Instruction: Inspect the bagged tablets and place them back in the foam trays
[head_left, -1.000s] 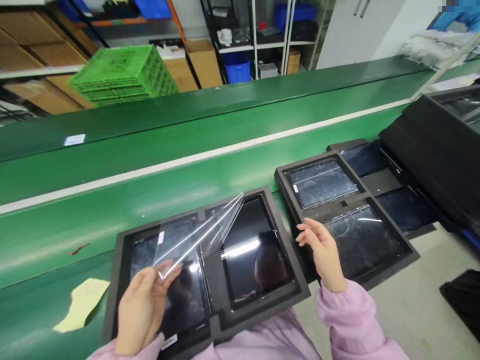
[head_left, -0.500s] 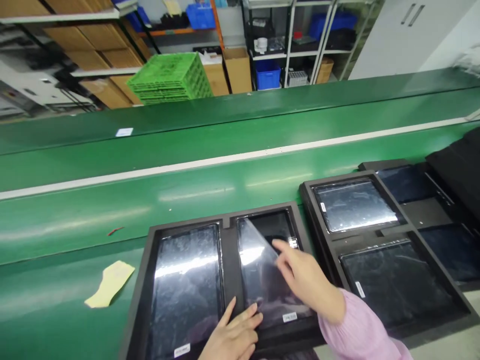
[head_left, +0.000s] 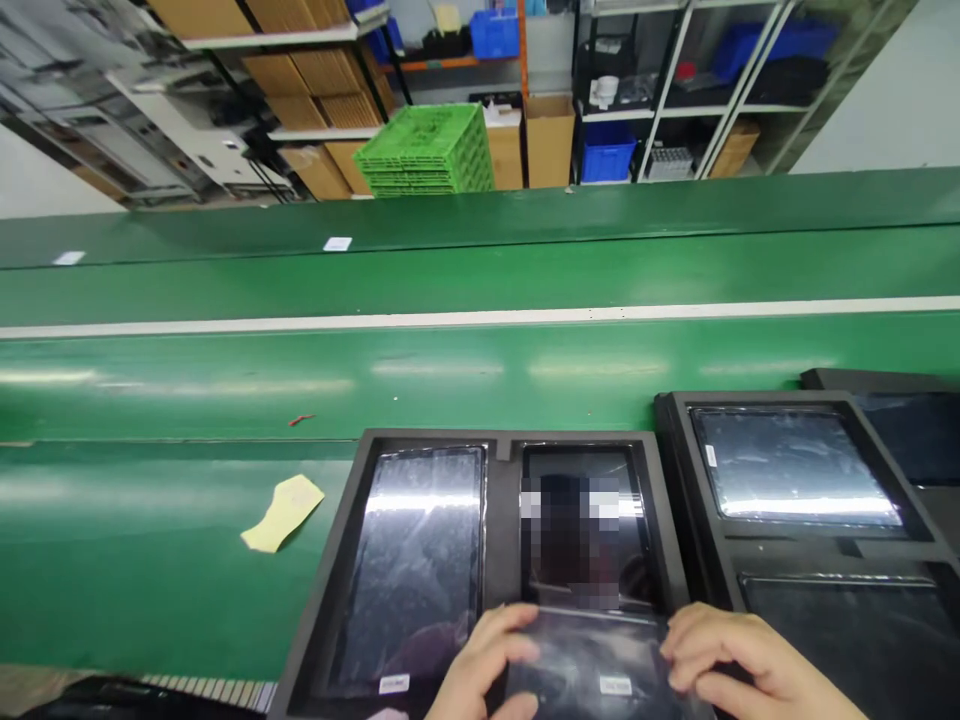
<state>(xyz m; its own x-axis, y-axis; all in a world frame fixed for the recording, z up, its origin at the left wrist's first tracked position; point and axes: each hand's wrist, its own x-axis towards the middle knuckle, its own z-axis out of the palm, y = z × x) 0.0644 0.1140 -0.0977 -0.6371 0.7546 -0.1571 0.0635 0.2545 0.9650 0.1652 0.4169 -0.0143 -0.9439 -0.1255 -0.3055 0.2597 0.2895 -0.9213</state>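
A black foam tray [head_left: 498,540] holds two dark panels side by side. The left panel [head_left: 420,560] is covered by film and has a white label near its bottom. On the right panel [head_left: 581,530], the upper part is bare and glossy; clear film [head_left: 592,650] with a white label lies folded back over the lower part. My right hand [head_left: 727,650] pinches the film's right edge, fingers closed. At the film's left edge is my left hand [head_left: 487,665], fingers bent and apart, its fingertips touching the film.
Another stack of foam trays [head_left: 675,470] with film-covered panels stands at the right, with more trays beyond. A yellow paper scrap [head_left: 285,513] and a red bit [head_left: 301,419] lie left on the green surface [head_left: 150,560]. Behind are green crates [head_left: 427,150] and shelves.
The film, lifted at one corner before, is now pulled down off the panel's upper part. My right hand has moved down to the film's right edge. The view has shifted left.
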